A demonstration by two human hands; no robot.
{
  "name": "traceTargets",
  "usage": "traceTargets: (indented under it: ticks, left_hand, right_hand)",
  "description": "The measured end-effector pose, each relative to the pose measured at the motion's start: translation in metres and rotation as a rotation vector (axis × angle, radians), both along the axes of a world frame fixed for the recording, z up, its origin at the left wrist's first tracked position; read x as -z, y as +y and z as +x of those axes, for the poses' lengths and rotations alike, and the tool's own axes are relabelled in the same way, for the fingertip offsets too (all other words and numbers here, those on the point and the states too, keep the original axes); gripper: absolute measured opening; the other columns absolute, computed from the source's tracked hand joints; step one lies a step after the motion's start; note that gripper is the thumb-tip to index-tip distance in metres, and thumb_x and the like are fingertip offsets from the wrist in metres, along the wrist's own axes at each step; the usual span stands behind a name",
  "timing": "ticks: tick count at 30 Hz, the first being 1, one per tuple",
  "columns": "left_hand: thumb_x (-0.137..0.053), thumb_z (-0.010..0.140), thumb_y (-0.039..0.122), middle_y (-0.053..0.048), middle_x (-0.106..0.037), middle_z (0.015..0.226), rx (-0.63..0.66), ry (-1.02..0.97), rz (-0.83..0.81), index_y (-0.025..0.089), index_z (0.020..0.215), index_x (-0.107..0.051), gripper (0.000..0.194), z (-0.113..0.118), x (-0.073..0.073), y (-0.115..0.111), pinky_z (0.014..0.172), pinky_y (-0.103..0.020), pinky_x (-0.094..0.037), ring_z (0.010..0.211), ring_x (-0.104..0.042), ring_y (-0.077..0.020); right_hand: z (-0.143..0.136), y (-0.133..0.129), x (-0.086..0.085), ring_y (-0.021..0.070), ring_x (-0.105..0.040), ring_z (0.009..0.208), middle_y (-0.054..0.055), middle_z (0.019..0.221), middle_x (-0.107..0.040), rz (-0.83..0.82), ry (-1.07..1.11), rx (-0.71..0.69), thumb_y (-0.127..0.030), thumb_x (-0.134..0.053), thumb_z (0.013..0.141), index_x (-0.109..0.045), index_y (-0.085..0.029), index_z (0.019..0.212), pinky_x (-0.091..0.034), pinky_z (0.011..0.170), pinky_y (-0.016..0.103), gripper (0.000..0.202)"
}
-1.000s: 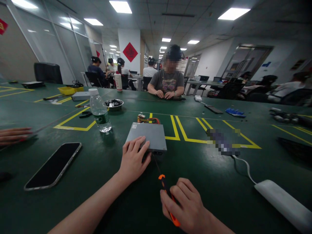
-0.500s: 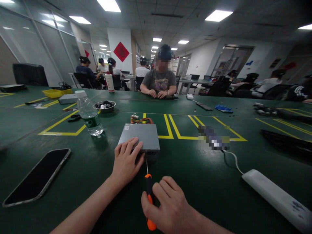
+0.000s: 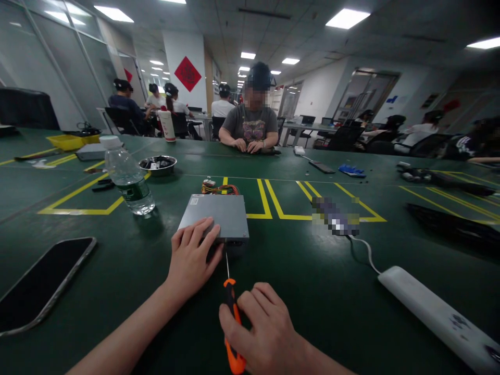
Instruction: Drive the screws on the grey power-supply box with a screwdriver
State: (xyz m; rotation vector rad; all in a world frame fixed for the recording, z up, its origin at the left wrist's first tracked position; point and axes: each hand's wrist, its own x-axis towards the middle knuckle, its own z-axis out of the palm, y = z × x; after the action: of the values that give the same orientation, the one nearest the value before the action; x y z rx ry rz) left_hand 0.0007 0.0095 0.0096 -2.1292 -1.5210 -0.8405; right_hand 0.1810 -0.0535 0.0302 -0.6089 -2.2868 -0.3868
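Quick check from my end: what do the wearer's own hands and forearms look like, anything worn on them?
The left hand and right hand are both ungloved. Both forearms are uncovered as far as they show, with no sleeve, watch, bracelet, ring, cable or marking visible.

So a gray metal box is set on the green table, with the left hand laid over its near left corner. An orange-and-black screwdriver is gripped in the right hand, shaft pointed at the box's near side. Some colorful wires are bunched up right behind.
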Motion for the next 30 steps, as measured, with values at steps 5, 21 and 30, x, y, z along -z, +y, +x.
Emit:
traceTargets:
  ticks: [5,21,30]
  left_hand:
    - [-0.049,0.083,0.031,-0.01,-0.054,0.124,-0.003,-0.008,-0.009,0.021,0.113,-0.053,0.032,0.001,-0.002,-0.002,0.089,-0.043,-0.031,0.114,-0.047,-0.0261]
    - [-0.047,0.084,0.032,-0.009,-0.053,0.126,-0.006,-0.014,-0.052,0.022,0.114,-0.052,0.032,0.001,-0.004,-0.003,0.092,-0.043,-0.03,0.117,-0.044,-0.0248]
    - [-0.047,0.085,0.033,-0.009,-0.052,0.126,-0.009,-0.021,-0.058,0.023,0.115,-0.051,0.032,0.001,-0.003,-0.002,0.093,-0.043,-0.029,0.118,-0.043,-0.0246]
  right_hand:
    - [0.002,-0.004,0.001,0.0155,-0.05,0.06,0.004,0.067,-0.057,-0.036,-0.004,-0.023,-0.042,-0.037,0.087,-0.057,-0.013,0.095,-0.039,0.06,0.031,0.036]
    - [-0.001,-0.007,0.0,0.0152,-0.048,0.06,0.002,0.062,-0.053,0.053,0.016,0.004,-0.031,-0.041,0.085,-0.058,-0.02,0.082,-0.041,0.065,0.032,0.021]
    - [0.012,-0.005,0.001,0.0123,-0.047,0.055,0.001,0.063,-0.054,-0.03,0.012,0.002,-0.019,-0.044,0.078,-0.056,-0.014,0.091,-0.039,0.061,0.03,0.018]
